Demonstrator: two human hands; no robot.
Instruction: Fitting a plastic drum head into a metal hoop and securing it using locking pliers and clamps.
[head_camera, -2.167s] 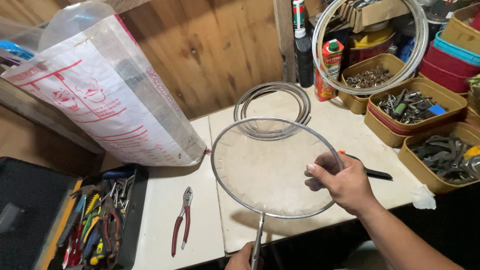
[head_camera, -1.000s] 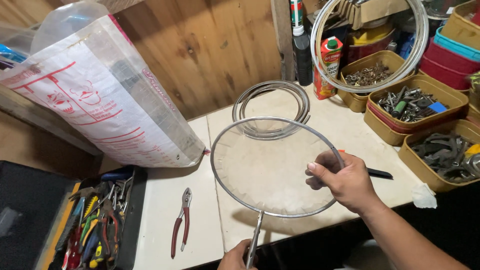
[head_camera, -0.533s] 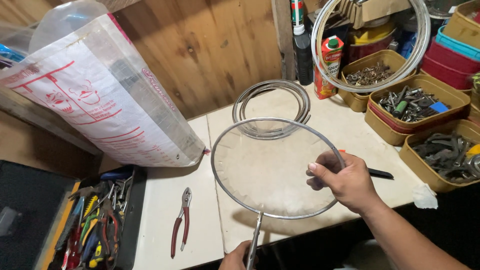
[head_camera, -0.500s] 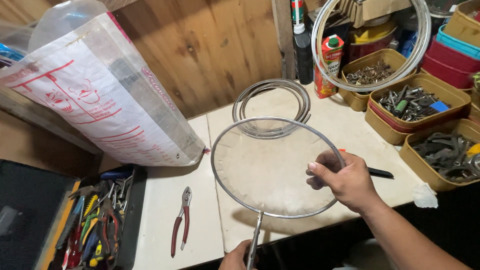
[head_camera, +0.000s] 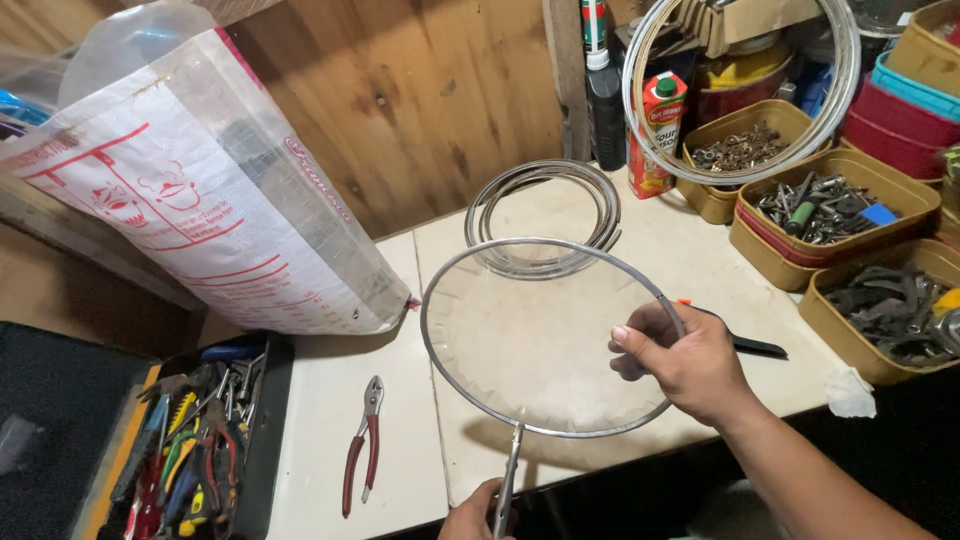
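Note:
I hold a round fine-mesh strainer (head_camera: 530, 340) with a thin metal rim flat above the white bench (head_camera: 400, 470). My left hand (head_camera: 478, 512), low at the frame's bottom edge, grips its metal handle. My right hand (head_camera: 685, 362) pinches the rim on the right side, thumb on top and fingers under the mesh. Behind the strainer a stack of bare metal rings (head_camera: 545, 215) lies on the bench. A black-handled tool with an orange tip (head_camera: 745, 345) rests just past my right hand.
Red-handled pliers (head_camera: 362, 455) lie left of the strainer. A large printed plastic sack (head_camera: 200, 210) leans at the back left. A black tray of hand tools (head_camera: 195, 455) sits at lower left. Brown tubs of hardware (head_camera: 840, 215), a carton (head_camera: 655, 135) and a hanging ring (head_camera: 740, 90) crowd the right.
Almost nothing has moved; my right hand has shifted its fingers slightly along the strainer's rim while the strainer stays level.

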